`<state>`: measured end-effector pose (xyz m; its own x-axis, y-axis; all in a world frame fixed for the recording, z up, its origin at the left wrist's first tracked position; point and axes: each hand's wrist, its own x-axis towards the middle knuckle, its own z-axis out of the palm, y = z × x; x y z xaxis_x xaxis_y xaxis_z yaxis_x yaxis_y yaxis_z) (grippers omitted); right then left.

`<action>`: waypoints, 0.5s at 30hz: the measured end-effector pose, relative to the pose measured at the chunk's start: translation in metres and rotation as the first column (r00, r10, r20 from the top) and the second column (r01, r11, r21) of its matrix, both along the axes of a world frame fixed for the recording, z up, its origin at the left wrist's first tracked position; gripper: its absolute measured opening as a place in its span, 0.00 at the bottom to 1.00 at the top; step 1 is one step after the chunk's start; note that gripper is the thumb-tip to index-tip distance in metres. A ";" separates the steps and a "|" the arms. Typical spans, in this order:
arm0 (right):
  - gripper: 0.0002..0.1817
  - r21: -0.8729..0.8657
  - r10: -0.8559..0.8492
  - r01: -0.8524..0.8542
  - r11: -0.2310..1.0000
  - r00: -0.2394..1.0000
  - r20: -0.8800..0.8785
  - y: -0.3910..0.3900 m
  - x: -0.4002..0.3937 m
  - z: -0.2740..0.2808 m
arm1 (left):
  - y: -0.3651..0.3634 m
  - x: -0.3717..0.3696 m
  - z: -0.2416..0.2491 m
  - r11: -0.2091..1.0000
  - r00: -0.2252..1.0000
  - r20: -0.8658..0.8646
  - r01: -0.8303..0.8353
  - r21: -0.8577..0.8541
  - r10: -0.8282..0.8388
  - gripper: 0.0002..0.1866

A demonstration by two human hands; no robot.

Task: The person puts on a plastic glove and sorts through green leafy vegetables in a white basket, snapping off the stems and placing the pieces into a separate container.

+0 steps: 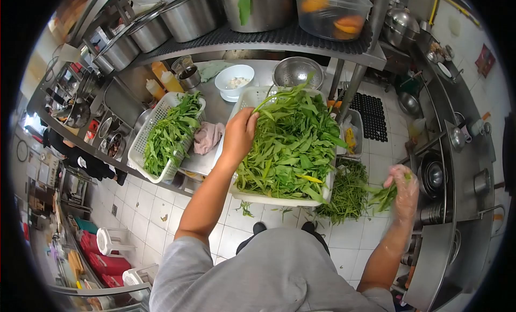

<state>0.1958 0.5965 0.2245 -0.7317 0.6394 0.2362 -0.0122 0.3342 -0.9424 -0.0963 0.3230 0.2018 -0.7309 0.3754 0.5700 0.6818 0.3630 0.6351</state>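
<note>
My left hand (240,135) is bare and closed, pinching a sprig of leafy greens (285,94) by its stem over the large white crate (301,203). Long-leaved cut greens (293,145) fill that crate. Off to the right, my right hand (404,191), in a clear plastic glove, is closed around a small bunch of greens (382,198). Below it and to the left, a heap of stems and leaves (344,193) lies low beside the crate. A smaller white basket (156,176) on the left also holds leafy greens.
A pink cloth (208,137) lies between the baskets. Behind stand a white bowl (235,78), a steel colander (298,73) and sauce bottles (172,82). Overhead, a steel shelf (263,49) carries pots and a clear tub (333,13). Scraps of leaf (245,208) litter the tiled floor.
</note>
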 end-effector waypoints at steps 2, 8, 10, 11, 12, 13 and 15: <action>0.12 -0.136 0.052 -0.058 0.989 0.998 -0.047 -0.014 -0.016 0.005 | -0.004 0.015 0.005 0.999 0.997 -0.078 0.021 0.038 -0.018 0.05; 0.08 0.586 0.275 -0.139 0.798 0.950 -0.149 -0.066 -0.085 0.041 | -0.007 0.047 -0.004 0.990 0.991 -0.117 0.072 0.117 -0.058 0.06; 0.10 0.720 0.395 -0.144 0.679 0.898 -0.193 -0.078 -0.109 0.048 | -0.008 0.054 -0.005 0.992 0.987 -0.137 0.092 0.090 -0.079 0.05; 0.10 0.721 0.388 -0.139 0.679 0.901 -0.192 -0.082 -0.118 0.050 | -0.008 0.057 -0.006 0.993 0.983 -0.157 0.104 0.060 -0.094 0.06; 0.11 0.842 0.423 -0.134 0.522 0.898 -0.120 -0.085 -0.127 0.051 | -0.009 0.061 -0.007 0.992 0.980 -0.166 0.119 0.045 -0.110 0.06; 0.12 0.930 0.445 -0.129 0.345 0.895 -0.041 -0.089 -0.133 0.051 | -0.009 0.064 -0.008 0.991 0.980 -0.163 0.125 0.046 -0.116 0.06; 0.12 0.908 0.436 -0.213 0.360 0.899 0.038 -0.094 -0.143 0.044 | -0.009 0.068 -0.008 0.986 0.969 -0.193 0.164 0.024 -0.156 0.06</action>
<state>0.0532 0.5028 0.2690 -0.7038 -0.2835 0.6515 -0.4421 0.8925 -0.0893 -0.0279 0.3138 0.1934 -0.5402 0.4531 0.7091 0.8384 0.2168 0.5001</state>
